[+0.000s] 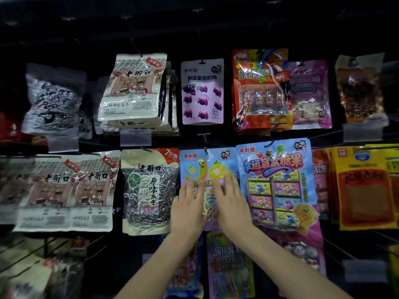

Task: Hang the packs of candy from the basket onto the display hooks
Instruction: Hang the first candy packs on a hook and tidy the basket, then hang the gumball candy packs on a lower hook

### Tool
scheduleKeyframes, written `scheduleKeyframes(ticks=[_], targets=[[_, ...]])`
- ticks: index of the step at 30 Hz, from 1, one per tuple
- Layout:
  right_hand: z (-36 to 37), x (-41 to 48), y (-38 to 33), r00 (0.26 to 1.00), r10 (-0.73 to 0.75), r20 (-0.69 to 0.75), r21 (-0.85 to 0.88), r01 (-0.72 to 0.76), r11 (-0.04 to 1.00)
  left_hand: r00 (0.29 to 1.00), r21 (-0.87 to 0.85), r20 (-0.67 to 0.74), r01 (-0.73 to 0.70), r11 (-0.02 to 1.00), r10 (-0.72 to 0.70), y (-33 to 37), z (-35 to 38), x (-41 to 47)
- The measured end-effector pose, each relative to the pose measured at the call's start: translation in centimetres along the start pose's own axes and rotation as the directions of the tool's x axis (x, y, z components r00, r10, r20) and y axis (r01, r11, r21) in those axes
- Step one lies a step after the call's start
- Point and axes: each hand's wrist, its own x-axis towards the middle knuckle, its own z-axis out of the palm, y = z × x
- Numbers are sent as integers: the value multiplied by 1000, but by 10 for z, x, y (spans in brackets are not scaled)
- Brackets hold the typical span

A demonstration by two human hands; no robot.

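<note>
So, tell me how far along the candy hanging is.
Done: the light-blue plastic candy pack with the banana cartoon looks threaded on its metal hook. In hand: left hand and right hand press flat on it, fingers straight. Left: unknown; the basket is out of view.

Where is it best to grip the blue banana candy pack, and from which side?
Likely the flat top strip beside the hook, from the front: the candy pack hangs flat on it, and the left hand and right hand cover its lower half.
</note>
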Motion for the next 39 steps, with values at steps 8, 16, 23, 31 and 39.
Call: scheduleKeyframes(ticks=[8,16,23,31,39], targets=[[-13,-13,-9,999,-16,52,49,13,999,999,9,44,-2,1000,2,-3,-12,-12],[-38,-49,-13,997,-23,67,105,16,994,995,1,86,-44,999,44,-10,-46,-45],[-80,-108,0,998,-14,63,207,1,978,988,-83,77,-127,988,133,-4,-82,-104],[-113,-210,18,970,12,245,221,-68,973,980,-188,85,-164,968,183,19,-98,-205],[-96,-350,50,889,-7,458,259,-125,958,911,-264,337,-150,953,237,47,-71,-322]])
